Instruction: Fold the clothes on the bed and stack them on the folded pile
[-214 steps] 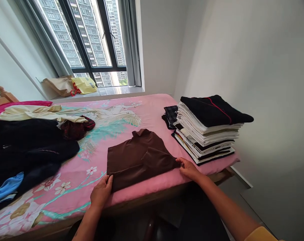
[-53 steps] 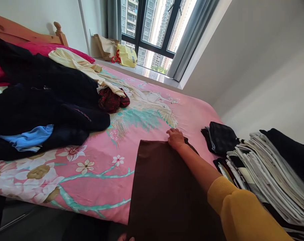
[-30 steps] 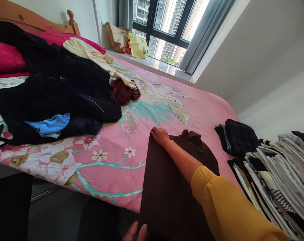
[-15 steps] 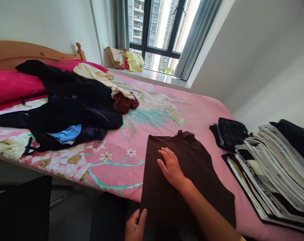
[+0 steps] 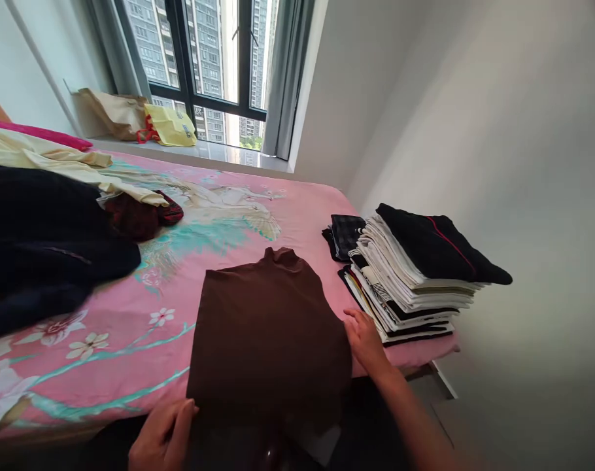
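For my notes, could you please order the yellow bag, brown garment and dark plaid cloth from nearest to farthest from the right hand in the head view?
1. Brown garment: beside the right hand, on its left.
2. Dark plaid cloth: folded, farther across the bed.
3. Yellow bag: far left, on the windowsill.

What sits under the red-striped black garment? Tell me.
Beneath the black garment, a stack of folded clothes: mostly white above, with black and striped edges lower. Their covered faces cannot be seen.
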A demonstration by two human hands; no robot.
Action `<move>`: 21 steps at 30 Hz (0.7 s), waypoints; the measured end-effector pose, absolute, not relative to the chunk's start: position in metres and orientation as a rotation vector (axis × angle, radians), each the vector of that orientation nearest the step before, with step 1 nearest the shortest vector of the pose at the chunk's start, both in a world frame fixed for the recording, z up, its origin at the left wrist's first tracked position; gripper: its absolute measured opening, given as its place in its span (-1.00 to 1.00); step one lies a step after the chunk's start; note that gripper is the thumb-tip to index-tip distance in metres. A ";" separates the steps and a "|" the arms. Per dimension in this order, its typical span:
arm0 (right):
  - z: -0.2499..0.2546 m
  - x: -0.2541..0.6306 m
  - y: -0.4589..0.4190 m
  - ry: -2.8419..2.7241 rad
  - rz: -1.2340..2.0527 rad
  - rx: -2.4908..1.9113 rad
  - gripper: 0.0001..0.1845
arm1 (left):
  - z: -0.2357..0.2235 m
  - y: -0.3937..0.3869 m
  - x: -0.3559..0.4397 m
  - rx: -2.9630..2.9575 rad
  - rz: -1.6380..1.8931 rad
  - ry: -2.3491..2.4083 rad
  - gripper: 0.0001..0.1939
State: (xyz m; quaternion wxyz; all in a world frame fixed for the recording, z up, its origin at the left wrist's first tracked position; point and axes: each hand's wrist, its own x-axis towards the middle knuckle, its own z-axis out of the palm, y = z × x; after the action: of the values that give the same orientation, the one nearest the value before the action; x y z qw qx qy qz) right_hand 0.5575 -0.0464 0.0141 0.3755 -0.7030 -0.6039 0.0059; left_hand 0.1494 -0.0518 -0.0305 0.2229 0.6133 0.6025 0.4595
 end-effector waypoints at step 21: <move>0.000 0.541 0.154 -1.987 0.099 -1.998 -0.57 | -0.041 0.069 0.172 2.642 0.412 1.803 -0.39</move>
State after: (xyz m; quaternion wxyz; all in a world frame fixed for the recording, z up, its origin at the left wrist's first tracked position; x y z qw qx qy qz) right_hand 0.5412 0.1536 -0.0005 0.1603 -0.6996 -0.6954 0.0348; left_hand 0.1719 0.0687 -0.0408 -0.0419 0.8184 0.5587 0.1277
